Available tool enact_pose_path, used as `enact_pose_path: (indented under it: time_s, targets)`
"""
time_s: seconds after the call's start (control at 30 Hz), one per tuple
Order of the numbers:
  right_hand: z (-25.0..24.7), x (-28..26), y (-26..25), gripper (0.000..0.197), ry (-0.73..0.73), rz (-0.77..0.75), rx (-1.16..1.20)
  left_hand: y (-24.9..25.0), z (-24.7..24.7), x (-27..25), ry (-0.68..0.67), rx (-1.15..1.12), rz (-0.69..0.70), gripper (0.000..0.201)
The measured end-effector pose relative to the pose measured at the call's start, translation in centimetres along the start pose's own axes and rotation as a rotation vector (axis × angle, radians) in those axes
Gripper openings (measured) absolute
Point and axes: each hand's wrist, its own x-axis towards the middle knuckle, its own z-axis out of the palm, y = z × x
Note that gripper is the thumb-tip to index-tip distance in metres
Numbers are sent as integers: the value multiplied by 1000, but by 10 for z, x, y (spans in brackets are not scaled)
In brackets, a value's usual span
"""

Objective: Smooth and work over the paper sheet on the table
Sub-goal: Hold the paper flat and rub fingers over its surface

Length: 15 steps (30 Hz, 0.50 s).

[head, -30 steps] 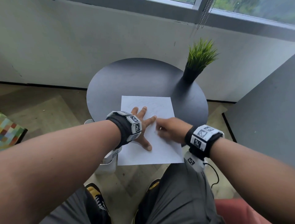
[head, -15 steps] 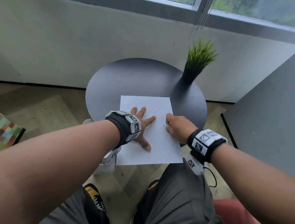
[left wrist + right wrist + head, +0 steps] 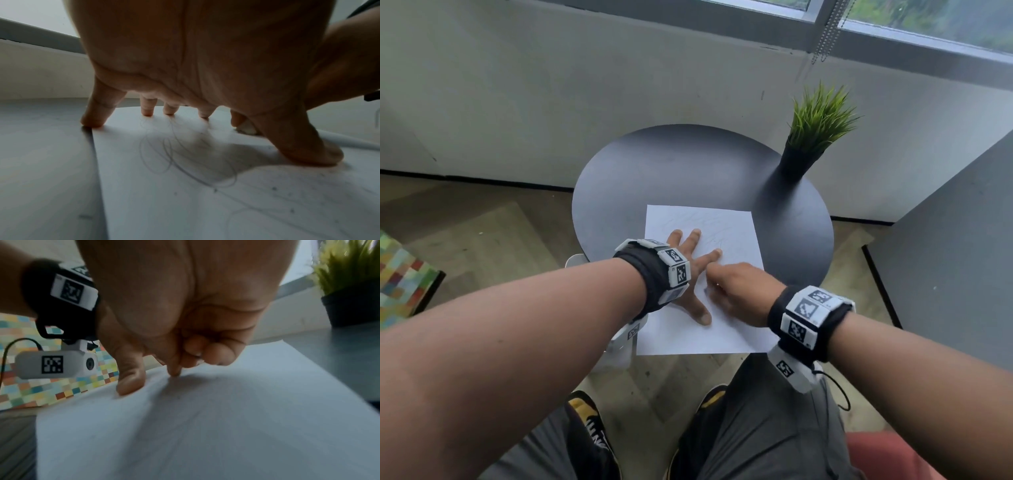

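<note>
A white paper sheet (image 3: 736,236) with faint pencil scribbles lies on the round dark table (image 3: 671,164), its near edge hanging over the rim. My left hand (image 3: 690,274) lies spread on the sheet, fingertips and thumb pressing it down; the left wrist view shows the fingers (image 3: 148,107) on the paper (image 3: 185,194). My right hand (image 3: 736,291) is curled, just right of the left index finger, touching the paper (image 3: 226,418). In the left wrist view a small white piece (image 3: 245,129), perhaps an eraser, sits under the right fingertips.
A potted grass plant (image 3: 818,116) stands at the table's far right edge. A grey panel (image 3: 945,257) rises on the right and a multicoloured cushion (image 3: 400,284) sits at the left. My knees and shoes are below the table's near edge.
My right hand slid right across the sheet, then came back left and now sits by the left index finger. The left hand has stayed spread in place.
</note>
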Motion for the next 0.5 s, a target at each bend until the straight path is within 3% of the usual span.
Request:
enact_pose_path:
  time_s: [0.07, 0.17, 0.2, 0.27, 0.37, 0.43, 0.5]
  targets:
    - [-9, 6, 12, 16, -14, 52, 18, 0, 0, -1, 9, 3, 0, 137]
    - [-22, 23, 41, 15, 122, 341, 41, 1, 0, -3, 13, 10, -6, 136]
    - [-21, 24, 39, 16, 144, 361, 20, 1, 0, -3, 12, 9, -7, 136]
    - [-11, 20, 17, 18, 125, 236, 6, 1, -1, -4, 9, 0, -4, 135]
    - [-2, 3, -7, 14, -17, -31, 62, 1, -2, -5, 1, -12, -6, 135]
    - [-12, 6, 10, 13, -21, 24, 36, 2, -1, -5, 9, -9, -6, 136]
    - [-23, 14, 34, 14, 65, 206, 34, 1, -1, -5, 9, -7, -12, 137]
